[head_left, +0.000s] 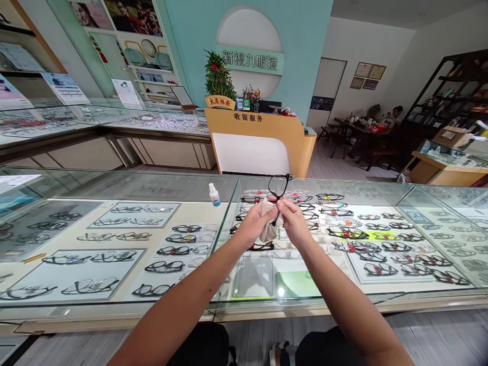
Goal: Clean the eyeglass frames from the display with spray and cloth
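Note:
A pair of black-framed eyeglasses [278,187] is held up over the glass display case, one rim raised above the fingers. My right hand [293,218] pinches the frame near its middle. Close beside it, my left hand [253,221] is closed on a beige cloth [269,231], which hangs below the fingers and wraps round the lower part of the glasses. The cloth and fingers hide the other lens. To the left on the glass top stands a small white spray bottle [214,195] with a blue base.
Rows of eyeglasses [345,232] lie inside the glass display case [224,239] under my hands. Beyond it is a wooden cashier counter [259,122] with a potted plant [219,76]. A person [394,118] sits at a dark table at the back right.

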{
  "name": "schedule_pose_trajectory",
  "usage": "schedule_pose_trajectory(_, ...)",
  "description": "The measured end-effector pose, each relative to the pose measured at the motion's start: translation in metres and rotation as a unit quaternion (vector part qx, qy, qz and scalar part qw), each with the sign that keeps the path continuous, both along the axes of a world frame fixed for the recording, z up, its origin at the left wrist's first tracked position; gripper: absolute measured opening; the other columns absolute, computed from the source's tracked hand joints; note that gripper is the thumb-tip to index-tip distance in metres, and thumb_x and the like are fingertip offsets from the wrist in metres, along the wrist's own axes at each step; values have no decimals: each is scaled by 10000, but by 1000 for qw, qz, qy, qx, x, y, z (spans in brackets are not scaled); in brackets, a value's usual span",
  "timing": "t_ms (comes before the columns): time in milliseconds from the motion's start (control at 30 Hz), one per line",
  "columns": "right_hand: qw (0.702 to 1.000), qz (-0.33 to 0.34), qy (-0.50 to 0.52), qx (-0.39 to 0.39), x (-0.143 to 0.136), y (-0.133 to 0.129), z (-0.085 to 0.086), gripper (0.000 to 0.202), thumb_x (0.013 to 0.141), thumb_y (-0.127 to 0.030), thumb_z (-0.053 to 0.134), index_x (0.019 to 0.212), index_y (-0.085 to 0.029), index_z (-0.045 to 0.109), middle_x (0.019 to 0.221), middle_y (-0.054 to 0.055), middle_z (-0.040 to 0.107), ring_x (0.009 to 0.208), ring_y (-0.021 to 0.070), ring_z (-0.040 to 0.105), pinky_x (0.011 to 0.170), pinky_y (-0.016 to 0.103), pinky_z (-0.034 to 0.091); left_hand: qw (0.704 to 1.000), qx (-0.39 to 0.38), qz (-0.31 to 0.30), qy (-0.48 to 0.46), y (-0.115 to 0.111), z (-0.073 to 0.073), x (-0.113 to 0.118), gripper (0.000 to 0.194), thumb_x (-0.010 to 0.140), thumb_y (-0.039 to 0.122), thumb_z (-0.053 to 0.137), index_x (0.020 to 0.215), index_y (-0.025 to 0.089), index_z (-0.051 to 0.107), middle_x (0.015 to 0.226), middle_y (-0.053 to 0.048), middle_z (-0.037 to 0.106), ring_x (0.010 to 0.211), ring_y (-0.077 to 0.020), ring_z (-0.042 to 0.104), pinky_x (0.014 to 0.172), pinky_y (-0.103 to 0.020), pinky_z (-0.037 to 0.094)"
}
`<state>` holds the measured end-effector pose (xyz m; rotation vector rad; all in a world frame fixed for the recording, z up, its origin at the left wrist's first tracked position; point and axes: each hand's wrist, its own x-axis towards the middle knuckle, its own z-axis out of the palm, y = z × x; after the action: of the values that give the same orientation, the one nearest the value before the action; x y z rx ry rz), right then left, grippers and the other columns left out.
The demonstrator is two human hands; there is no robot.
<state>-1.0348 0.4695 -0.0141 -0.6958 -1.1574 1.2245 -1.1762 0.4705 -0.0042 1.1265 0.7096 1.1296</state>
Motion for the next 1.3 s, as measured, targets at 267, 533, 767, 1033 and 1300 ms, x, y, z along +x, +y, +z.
schedule_pose_trajectory(267,999,0,30,-15,6,2,3,270,861,-491,802,958,-250,876,1071,55,730,995,239,657,935,356,506,998,-49,-32,-30,3,1,-4,530,709,622,924,891,176,704,777,-19,701,701,-147,638,672,-257,486)
schedule_pose_trajectory(533,991,4,104,-86,8,4,5,281,798,-488,866,890,-223,851,898,35,742,862,203,636,751,288,491,992,0,-120,27,5,0,-14,641,734,463,957,1250,172,714,1017,-52,758,850,-176,675,763,-278,497)
schedule_pose_trajectory(767,1000,0,30,-4,3,3,-1,314,852,-568,828,866,-255,842,982,33,734,894,208,619,851,336,504,999,8,-28,-18,3,-5,-1,648,749,538,936,1230,194,671,910,-6,731,788,-142,649,751,-250,479)
schedule_pose_trajectory(1033,997,-10,-39,64,6,3,0,312,911,-567,776,1015,-295,888,1105,63,745,1103,273,642,1078,427,467,999,-21,-13,-44,7,-6,-2,539,755,610,903,1016,188,692,777,16,689,678,-127,638,650,-232,480)
schedule_pose_trajectory(1300,998,-2,-31,60,9,2,2,288,912,-549,775,928,-281,880,1123,61,758,1125,281,632,1091,449,467,997,-47,-41,-54,8,0,-6,589,686,597,955,1015,179,701,769,16,684,673,-121,634,655,-236,497)
